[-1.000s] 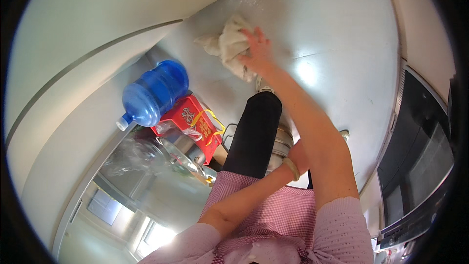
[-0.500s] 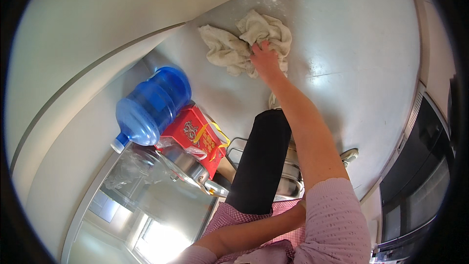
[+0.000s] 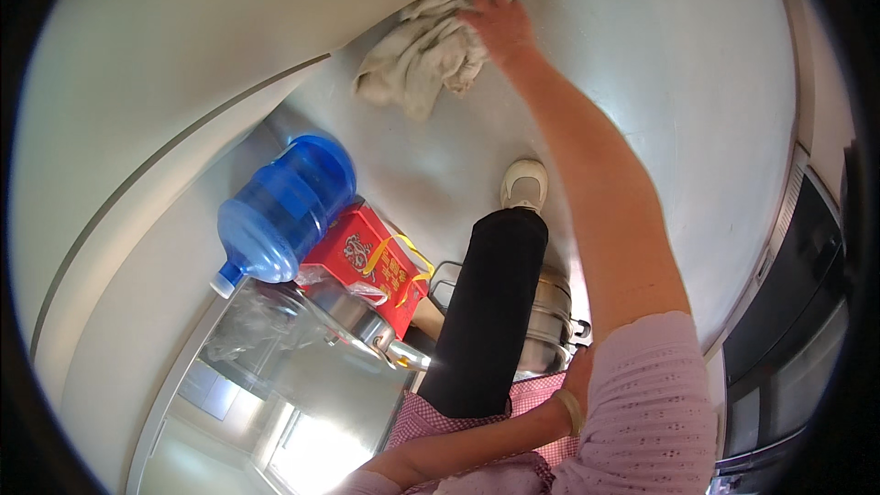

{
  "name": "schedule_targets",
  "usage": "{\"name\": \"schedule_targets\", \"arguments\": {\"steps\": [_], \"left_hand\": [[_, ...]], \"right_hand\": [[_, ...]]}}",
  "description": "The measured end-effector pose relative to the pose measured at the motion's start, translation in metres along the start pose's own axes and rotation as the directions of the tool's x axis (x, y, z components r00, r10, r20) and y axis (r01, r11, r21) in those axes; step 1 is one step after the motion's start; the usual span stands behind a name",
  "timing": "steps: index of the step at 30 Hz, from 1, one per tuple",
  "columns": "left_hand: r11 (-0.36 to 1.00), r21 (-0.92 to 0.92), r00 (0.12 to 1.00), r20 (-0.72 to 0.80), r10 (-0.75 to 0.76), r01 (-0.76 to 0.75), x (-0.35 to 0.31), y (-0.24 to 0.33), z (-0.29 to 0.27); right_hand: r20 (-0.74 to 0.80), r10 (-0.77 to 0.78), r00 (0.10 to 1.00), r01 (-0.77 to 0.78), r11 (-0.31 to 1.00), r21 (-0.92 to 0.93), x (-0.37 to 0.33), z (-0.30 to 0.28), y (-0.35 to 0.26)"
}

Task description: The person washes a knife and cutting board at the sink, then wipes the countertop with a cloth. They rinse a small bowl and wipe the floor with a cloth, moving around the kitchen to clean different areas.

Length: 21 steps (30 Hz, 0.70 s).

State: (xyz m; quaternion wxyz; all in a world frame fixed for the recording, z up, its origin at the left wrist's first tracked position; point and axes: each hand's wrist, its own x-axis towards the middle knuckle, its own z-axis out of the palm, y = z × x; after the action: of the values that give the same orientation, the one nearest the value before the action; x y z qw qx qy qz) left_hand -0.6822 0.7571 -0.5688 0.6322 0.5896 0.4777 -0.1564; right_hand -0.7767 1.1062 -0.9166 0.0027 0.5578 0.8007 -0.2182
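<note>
A cream cloth [image 3: 417, 64] lies crumpled on the grey floor at the far end, against the base of a pale panel. My right hand [image 3: 504, 32] is at the cloth's right edge, with its fingertips pressed on and gripping the fabric; motion blurs them a little. My right arm stretches far forward. Across my lap, my left hand [image 3: 577, 374] rests near my right elbow, wearing a pale bracelet [image 3: 573, 411]. Its fingers are mostly hidden behind the right sleeve.
To the left lies a blue water jug [image 3: 289, 206] beside a red box [image 3: 371, 266] with a yellow ribbon. A lidded metal pot [image 3: 353, 312] stands below it. Steel pots [image 3: 548, 321] sit by my leg, behind a cream shoe [image 3: 524, 185]. A dark appliance [image 3: 788, 284] is at right.
My right hand has pushed the cloth farther away and to the left, up to the pale panel, and the cloth has bunched differently. More of my left hand shows now.
</note>
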Motion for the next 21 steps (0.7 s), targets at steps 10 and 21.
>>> {"name": "schedule_targets", "arguments": {"steps": [10, 21], "left_hand": [[0.977, 0.213, 0.997, 0.073, -0.024, 0.008, 0.013, 0.018, -0.003], [0.966, 0.257, 0.976, 0.215, -0.019, -0.038, 0.014, 0.026, 0.001]], "right_hand": [[0.349, 0.764, 0.543, -0.608, 0.071, 0.791, -0.299, -0.034, 0.207], [0.068, 0.783, 0.618, -0.778, 0.597, 0.194, -0.382, 0.015, 0.242]]}}
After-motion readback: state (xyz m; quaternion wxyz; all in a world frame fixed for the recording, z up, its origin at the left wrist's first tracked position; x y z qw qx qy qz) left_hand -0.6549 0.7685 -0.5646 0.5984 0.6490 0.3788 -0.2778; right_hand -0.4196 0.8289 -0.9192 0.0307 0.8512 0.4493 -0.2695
